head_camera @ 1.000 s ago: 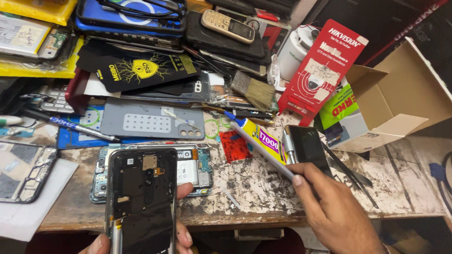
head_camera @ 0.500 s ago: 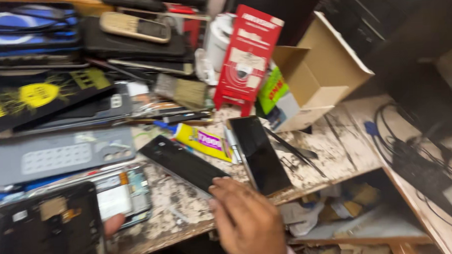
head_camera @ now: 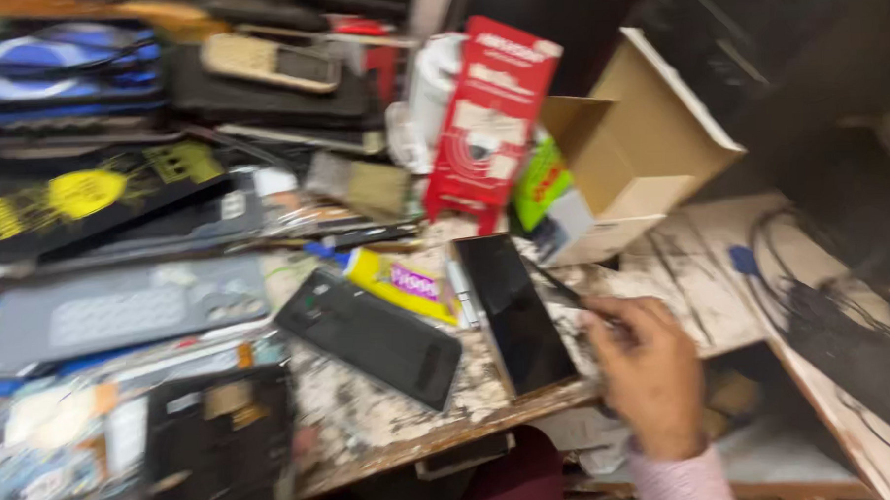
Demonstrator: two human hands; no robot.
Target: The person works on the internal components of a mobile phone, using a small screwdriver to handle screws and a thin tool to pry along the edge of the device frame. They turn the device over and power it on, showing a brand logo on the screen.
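My right hand (head_camera: 651, 371) is at the bench's front edge, just right of a black phone screen (head_camera: 514, 312) lying flat. Its fingers curl around the near end of a thin dark tool (head_camera: 563, 290) beside that screen. Left of the screen lie a black phone back cover (head_camera: 369, 336) and a yellow glue tube (head_camera: 399, 279). At the lower left an opened black phone (head_camera: 220, 445) is held up. My left hand (head_camera: 304, 447) is behind it, with only a fingertip showing. The picture is blurred by motion.
A red box (head_camera: 490, 120) and an open cardboard box (head_camera: 648, 144) stand behind the screen. A grey keypad panel (head_camera: 132, 310), phones and parts pile up at the left and back. Dark cables (head_camera: 842, 335) lie on the lower surface at right.
The view has swung further right. My right hand left the black back cover on the bench and moved right, past the screen, to the thin tool. The opened phone stays at lower left.
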